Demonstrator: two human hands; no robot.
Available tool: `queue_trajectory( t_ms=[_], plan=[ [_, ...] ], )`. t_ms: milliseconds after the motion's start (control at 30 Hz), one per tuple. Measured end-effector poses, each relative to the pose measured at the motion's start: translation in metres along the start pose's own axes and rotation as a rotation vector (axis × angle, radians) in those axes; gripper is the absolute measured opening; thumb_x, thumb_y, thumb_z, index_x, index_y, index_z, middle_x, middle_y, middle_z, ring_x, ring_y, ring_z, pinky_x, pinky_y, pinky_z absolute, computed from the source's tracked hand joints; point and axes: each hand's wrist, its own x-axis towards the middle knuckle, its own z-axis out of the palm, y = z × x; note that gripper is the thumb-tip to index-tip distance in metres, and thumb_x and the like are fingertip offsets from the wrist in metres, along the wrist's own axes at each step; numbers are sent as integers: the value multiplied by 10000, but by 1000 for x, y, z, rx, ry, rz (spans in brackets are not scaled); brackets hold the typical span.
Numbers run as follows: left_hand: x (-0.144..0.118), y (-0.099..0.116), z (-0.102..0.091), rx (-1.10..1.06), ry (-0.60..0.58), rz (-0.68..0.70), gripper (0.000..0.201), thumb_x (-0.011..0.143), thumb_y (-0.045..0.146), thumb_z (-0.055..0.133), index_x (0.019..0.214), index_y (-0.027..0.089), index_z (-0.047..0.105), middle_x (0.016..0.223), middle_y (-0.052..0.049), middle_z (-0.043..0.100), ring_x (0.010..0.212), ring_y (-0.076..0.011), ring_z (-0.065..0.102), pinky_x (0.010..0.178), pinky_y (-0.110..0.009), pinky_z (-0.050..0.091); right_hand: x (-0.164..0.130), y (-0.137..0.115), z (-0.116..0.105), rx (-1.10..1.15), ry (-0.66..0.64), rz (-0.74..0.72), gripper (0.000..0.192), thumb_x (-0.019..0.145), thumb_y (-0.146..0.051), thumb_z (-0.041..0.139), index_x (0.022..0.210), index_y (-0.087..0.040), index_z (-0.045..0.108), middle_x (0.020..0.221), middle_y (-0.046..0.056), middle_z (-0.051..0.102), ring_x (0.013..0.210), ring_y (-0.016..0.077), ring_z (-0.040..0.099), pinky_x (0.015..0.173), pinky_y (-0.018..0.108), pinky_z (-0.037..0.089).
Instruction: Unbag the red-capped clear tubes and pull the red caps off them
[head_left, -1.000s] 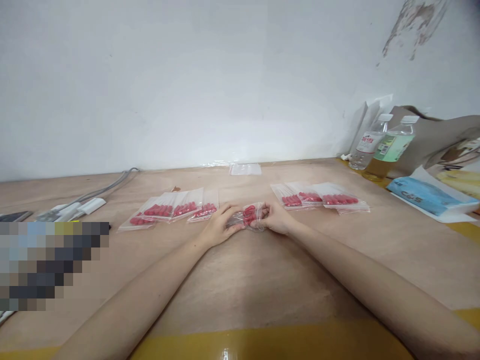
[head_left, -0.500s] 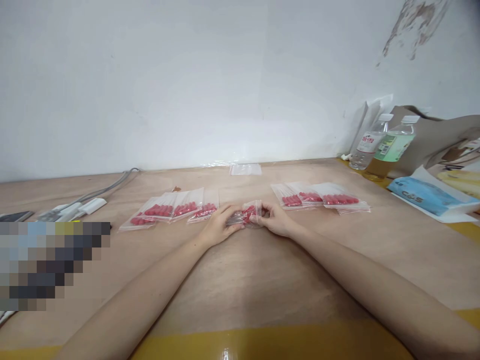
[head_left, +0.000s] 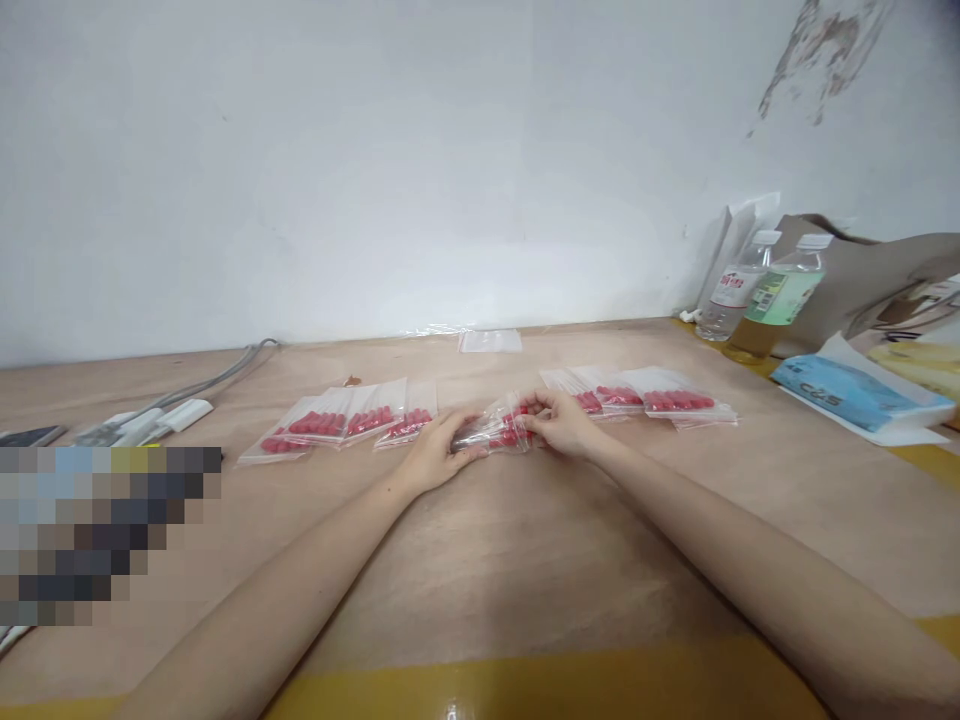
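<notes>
- A clear plastic bag (head_left: 491,432) of red pieces (head_left: 511,432) is held midway between the table's (head_left: 480,570) front and back edges.
- Its left end is grasped by the left hand's (head_left: 439,450) fingers.
- Its right end is pinched by the right hand's (head_left: 562,425) fingers.
- Two bottles (head_left: 780,295) are stood near the back right corner.

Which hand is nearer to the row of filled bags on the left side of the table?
Left. The left hand is close to the right end of these filled bags; the right hand is farther right, beyond the held bag.
</notes>
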Motion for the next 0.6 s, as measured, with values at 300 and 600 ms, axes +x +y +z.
queue_trajectory(
  t_ms=[300,600],
  plan=[
    [0,-3,1,30,9,1,417,751,386,581,1105,190,485,1083,-69,568,995,-204,529,845,-338,430,5,-24,-48,130,31,122,198,623,-210,700,761,-148,572,620,15,621,495,98,564,474,231,491],
    [0,3,-1,34,-1,48,376,788,319,536,1140,193,495,1144,-79,543,1055,-204,508,901,-353,417,13,-18,-73,-273,474,-332,177,720,-248,588,876,-165,603,834,58,660,771,166,608,747,331,482]
  ],
)
